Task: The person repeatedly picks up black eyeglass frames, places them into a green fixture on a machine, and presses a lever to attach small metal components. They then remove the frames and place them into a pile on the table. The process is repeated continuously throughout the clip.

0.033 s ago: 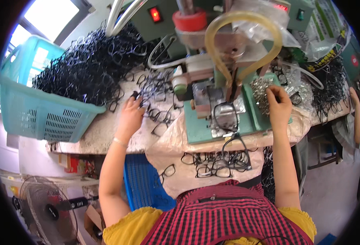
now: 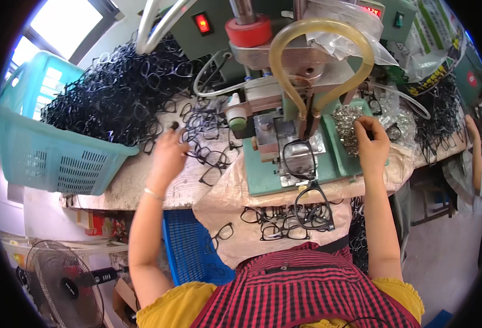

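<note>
My left hand (image 2: 168, 156) is over the pale worktop, left of a loose group of black eyeglass frames (image 2: 211, 156). Its fingers are apart and a little blurred; a dark spot shows at one fingertip, and nothing is plainly held. My right hand (image 2: 375, 141) reaches over the green tray (image 2: 336, 156) of small silvery metal parts (image 2: 347, 123). Its thumb and fingers are pinched together; whatever is between them is too small to make out. Between my hands, one eyeglass frame (image 2: 300, 176) lies partly on the fixture of a bench press (image 2: 263, 139), its other rim hanging over the front edge.
A turquoise basket (image 2: 44, 158) stands left, beside a tall heap of black frames (image 2: 121, 93). More frames (image 2: 284, 229) rest on a cloth near my lap, above a blue crate (image 2: 186, 246). A yellowish hose (image 2: 276, 49) loops before the press. Another person's arm (image 2: 476, 147) shows far right.
My left hand has moved slightly left and away from the loose frames. My right hand stays at the metal parts, its fingers a bit more drawn together. The view has shifted slightly.
</note>
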The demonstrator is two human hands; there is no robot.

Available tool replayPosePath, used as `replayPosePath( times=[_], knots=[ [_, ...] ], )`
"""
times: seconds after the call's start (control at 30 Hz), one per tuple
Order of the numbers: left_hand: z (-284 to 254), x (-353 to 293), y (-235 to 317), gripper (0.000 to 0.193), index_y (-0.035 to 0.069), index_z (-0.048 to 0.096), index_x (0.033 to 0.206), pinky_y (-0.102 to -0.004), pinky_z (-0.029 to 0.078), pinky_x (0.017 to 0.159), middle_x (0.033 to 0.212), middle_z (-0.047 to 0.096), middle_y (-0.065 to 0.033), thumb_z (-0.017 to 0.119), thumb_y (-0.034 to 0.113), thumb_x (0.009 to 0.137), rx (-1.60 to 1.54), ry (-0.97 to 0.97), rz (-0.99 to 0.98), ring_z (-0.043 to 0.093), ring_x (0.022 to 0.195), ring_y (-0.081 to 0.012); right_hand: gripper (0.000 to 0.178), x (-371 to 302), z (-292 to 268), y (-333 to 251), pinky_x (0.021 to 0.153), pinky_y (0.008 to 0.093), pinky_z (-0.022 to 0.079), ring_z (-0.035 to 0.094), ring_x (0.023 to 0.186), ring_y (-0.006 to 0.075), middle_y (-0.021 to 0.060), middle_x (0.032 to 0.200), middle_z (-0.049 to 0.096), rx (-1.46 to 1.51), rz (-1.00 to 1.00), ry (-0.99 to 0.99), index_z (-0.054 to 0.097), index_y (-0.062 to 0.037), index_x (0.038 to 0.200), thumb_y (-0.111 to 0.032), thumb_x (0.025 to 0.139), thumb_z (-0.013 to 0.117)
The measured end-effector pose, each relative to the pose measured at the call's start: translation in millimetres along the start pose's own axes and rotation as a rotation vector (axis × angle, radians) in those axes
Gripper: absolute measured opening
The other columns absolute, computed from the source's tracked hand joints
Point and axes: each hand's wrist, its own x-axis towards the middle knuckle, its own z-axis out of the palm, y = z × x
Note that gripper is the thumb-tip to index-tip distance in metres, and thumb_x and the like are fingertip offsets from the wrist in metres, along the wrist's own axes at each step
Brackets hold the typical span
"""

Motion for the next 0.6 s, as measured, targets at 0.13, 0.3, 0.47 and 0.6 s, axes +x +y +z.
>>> replayPosePath(
  times=[0.13,0.3,0.47,0.6],
  knots=[
    [-97.9,72.5,18.3,0.019,0.002,0.066,0.079,-0.0375,0.051,0.084,0.100,0.071,-0.0130,0.081,0.009,0.068,-0.414,-0.385,-0.151,0.065,0.091,-0.0317,0.011,1.0,-27.1,-1.0,0.073,0.0220,0.047,0.060,0.079,0.0069,-0.0003,0.087,0.068,-0.011,0.072,0.036,0.070,-0.0007,0.098,-0.007,0.090,0.069],
    [-18.5,74.6,8.2,0.022,-0.002,0.064,0.080,-0.0284,0.050,0.073,0.091,0.074,-0.0085,0.080,0.013,0.080,-0.803,-0.394,-0.333,0.062,0.079,-0.0113,0.015,-13.8,-32.9,7.0,0.075,0.0233,0.048,0.062,0.081,0.0089,0.0027,0.090,0.070,-0.091,0.141,0.048,0.072,-0.0012,0.101,-0.009,0.088,0.071],
    [-5.8,57.6,30.9,0.013,-0.001,0.059,0.077,-0.0266,0.048,0.083,0.114,0.071,-0.0200,0.071,0.002,0.082,-1.328,-0.107,-0.497,0.064,0.096,-0.0164,0.015,-46.0,-71.0,0.5,0.082,0.0257,0.049,0.065,0.088,0.0116,0.0046,0.093,0.072,-0.192,0.095,0.031,0.073,-0.0009,0.100,-0.005,0.086,0.069],
    [-36.3,67.6,35.4,0.013,0.004,0.058,0.079,-0.0249,0.044,0.076,0.092,0.062,-0.0035,0.071,0.003,0.083,-1.478,0.156,-0.406,0.053,0.081,-0.0094,0.014,-36.9,-47.3,-62.9,0.081,0.0285,0.050,0.065,0.086,0.0154,0.0069,0.092,0.071,-0.040,-0.037,-0.222,0.073,-0.0003,0.095,-0.001,0.082,0.067]
  ],
)
